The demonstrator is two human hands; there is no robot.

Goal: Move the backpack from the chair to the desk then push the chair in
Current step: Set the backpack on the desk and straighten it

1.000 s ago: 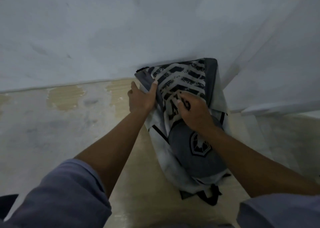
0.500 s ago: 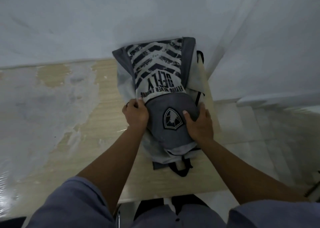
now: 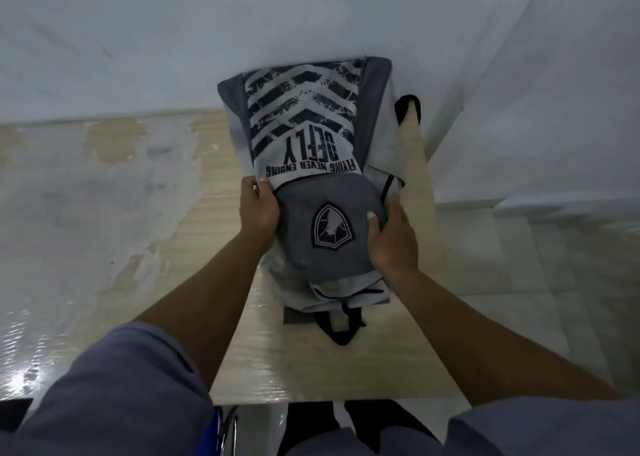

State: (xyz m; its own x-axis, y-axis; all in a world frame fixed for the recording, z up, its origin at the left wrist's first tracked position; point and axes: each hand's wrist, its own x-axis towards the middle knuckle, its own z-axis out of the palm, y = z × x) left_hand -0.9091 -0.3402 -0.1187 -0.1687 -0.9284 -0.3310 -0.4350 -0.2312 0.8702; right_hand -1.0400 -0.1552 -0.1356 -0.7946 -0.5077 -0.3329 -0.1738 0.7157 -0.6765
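A grey and white backpack [image 3: 304, 133] with black chevron stripes and a shield badge lies on the wooden desk [image 3: 304, 362], its far end against the wall. My left hand [image 3: 258, 207] grips the left side of its dark front pocket. On the pocket's right side sits my right hand [image 3: 393, 237], fingers wrapped over the fabric. A blue seat and chrome tube of the chair [image 3: 225, 428] show at the bottom edge, below the desk's front edge.
A white wall [image 3: 173, 39] rises behind the desk. White patches cover the desk's left part [image 3: 79, 206]. To the right of the desk lies a pale tiled floor [image 3: 540, 282] with a white ledge above it.
Both hands have slid from the backpack's striped upper part down to its dark front pocket. The view has pulled back and down, and the desk's front edge and chair now show.
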